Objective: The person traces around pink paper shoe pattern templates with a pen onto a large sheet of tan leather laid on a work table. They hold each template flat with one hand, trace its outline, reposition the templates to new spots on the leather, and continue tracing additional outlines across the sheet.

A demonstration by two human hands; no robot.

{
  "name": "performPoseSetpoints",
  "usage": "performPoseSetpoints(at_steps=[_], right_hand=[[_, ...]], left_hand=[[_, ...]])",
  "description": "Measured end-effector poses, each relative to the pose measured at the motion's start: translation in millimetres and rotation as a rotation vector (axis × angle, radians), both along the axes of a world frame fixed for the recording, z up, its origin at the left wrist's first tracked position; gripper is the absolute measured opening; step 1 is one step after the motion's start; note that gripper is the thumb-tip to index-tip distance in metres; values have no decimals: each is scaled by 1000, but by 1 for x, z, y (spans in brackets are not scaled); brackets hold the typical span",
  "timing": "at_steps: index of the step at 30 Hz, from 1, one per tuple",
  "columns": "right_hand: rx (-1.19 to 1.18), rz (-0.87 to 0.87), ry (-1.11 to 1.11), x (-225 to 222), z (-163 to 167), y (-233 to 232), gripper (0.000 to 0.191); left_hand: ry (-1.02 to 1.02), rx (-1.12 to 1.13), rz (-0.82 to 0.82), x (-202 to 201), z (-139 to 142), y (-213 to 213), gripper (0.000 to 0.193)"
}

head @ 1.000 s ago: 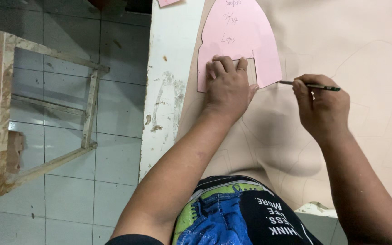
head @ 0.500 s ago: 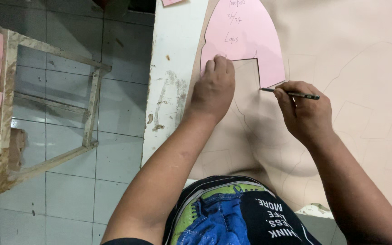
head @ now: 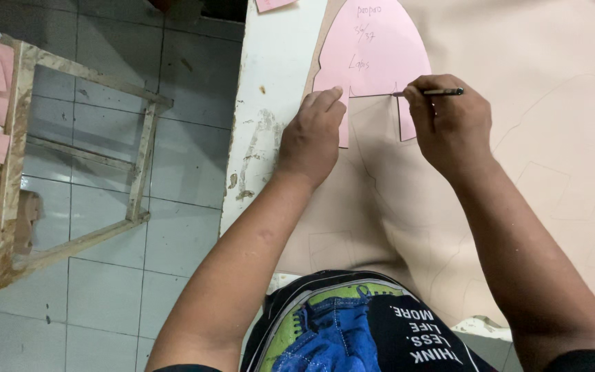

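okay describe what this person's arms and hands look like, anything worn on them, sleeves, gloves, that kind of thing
Both forearms are bare right down to the left hand and right hand: no gloves, watch, rings or bracelets show. Dark sleeve edges appear only at the very bottom of the frame, near the upper arms. The fingernails are short and plain.

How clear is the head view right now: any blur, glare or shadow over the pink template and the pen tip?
Head view: sharp, evenly lit, no glare. The pink template and pen read crisply. Soft shadow lies under the left hand and right hand. The traced lines on the tan sheet are faint.
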State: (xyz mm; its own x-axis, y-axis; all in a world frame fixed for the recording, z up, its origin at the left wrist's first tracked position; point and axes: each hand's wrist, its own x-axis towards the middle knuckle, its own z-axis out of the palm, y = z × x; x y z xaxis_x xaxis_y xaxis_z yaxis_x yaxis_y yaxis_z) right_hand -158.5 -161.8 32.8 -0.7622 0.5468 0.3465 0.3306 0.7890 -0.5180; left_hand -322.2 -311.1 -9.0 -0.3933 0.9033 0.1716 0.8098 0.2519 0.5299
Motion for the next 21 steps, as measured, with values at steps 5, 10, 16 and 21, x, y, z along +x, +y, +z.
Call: performPoseSetpoints(at_steps=[5,10,16,21], right_hand=[[-61,36,48,-20,-4,-19,8],[-147,79,118,-28,-7,-34,5],[-250,87,6,3,1,-52,9],[-269,115,-10,14,4,-63,9]], left_hand=[[-44,27,-8,-6,-1,1,22],[-191,25,-8,-13,3,1,16],[-203,-70,-74,-32,12,11,10],[-210,-320,-73,-44,18,36,17]])
